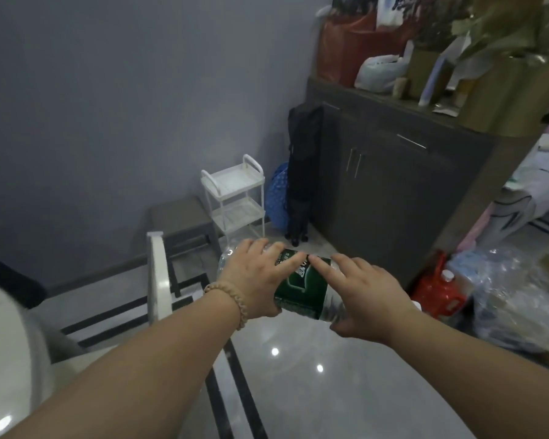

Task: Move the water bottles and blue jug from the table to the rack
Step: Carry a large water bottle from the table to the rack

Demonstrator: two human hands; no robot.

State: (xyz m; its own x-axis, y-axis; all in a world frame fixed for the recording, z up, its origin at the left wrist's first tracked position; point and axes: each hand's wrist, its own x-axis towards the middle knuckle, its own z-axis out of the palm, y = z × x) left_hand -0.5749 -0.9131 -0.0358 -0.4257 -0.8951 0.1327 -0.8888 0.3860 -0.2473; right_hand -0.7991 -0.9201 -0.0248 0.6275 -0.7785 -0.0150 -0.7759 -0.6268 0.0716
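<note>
A large clear water bottle with a green label (301, 288) lies on its side in the air between my two hands. My left hand (254, 277), with a bead bracelet at the wrist, wraps its left end. My right hand (368, 294) grips its right end, fingers spread over the label. Ahead on the floor, against the grey wall, stands a small white rack (235, 198) with tiered shelves that look bare. No blue jug shows in this view.
A dark cabinet (393, 191) with bags and plants on top stands right of the rack. A black bag (301, 172) and a blue dotted bag (278, 198) lean beside it. A grey stool (181, 220) is left of the rack. A red container (438, 288) and plastic bags lie at right.
</note>
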